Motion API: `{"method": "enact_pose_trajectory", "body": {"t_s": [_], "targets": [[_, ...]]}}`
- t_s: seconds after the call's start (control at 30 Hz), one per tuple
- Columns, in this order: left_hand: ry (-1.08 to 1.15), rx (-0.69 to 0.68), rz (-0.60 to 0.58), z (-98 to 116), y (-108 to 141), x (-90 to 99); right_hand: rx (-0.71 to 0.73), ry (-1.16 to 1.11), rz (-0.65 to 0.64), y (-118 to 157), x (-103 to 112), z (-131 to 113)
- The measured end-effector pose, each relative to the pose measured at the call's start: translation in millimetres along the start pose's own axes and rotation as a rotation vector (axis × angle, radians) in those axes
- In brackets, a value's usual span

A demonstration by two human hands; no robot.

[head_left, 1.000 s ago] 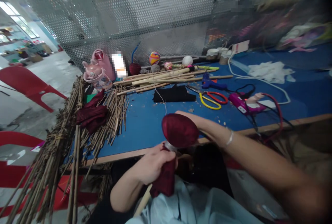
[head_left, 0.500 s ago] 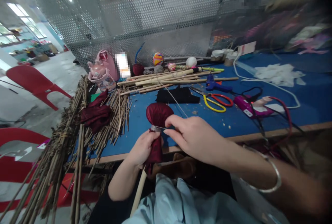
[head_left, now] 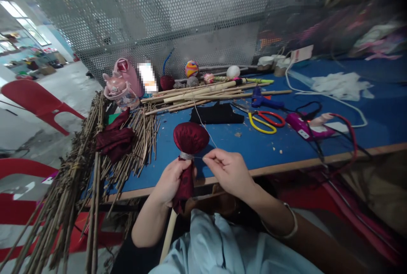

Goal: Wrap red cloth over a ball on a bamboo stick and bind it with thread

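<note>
A dark red cloth bundle (head_left: 191,137) with a round head stands upright at the table's front edge, on a pale stick (head_left: 168,236). Grey thread (head_left: 186,156) is wound round its neck. Just below that winding, my left hand (head_left: 171,181) is wrapped round the cloth. My right hand (head_left: 230,172), to the right of the bundle, pinches the thread, which runs taut from the neck to its fingertips. More of the thread trails from there up over a black cloth (head_left: 217,114).
Scissors (head_left: 262,122), a blue glue gun (head_left: 267,103) and a purple power strip (head_left: 305,128) lie to the right. Thin sticks (head_left: 146,138) and dark red cloth (head_left: 115,139) lie left. Peeled sticks, balls and a pink cup (head_left: 121,94) are behind.
My right hand has drawn away from the bundle's neck, leaving a longer taut stretch of thread, and its forearm is lower. The bundle and my left hand have shifted slightly left in view.
</note>
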State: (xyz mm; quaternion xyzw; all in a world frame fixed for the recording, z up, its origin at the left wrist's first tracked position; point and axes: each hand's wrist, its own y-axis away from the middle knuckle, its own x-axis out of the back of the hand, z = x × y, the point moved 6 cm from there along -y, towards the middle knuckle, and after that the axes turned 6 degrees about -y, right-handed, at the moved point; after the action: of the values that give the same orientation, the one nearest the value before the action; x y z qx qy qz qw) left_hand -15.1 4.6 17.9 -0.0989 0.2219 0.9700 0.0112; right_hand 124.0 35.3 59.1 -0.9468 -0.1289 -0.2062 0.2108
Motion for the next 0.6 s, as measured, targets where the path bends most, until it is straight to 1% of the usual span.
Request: {"method": "enact_pose_trajectory", "body": {"t_s": [0.13, 0.2, 0.37, 0.47, 0.6], "targets": [[-0.016, -0.006, 0.023, 1.8, 1.4, -2.7, 0.114, 0.069, 0.109, -5.0, 8.9, -2.5], [-0.010, -0.012, 0.012, 2.8, 1.9, -4.8, 0.173, 0.115, 0.136, -4.9, 11.9, -6.4], [-0.015, -0.020, -0.045, 4.0, 3.5, -10.9, 0.245, 0.213, 0.170, -3.2, 18.2, -12.5], [-0.006, -0.025, -0.046, 4.2, 4.4, -12.9, 0.264, 0.240, 0.190, -1.5, 21.8, -15.1], [0.004, -0.017, -0.036, 3.3, 5.6, -14.9, 0.285, 0.247, 0.176, 1.8, 26.0, -23.7]]}}
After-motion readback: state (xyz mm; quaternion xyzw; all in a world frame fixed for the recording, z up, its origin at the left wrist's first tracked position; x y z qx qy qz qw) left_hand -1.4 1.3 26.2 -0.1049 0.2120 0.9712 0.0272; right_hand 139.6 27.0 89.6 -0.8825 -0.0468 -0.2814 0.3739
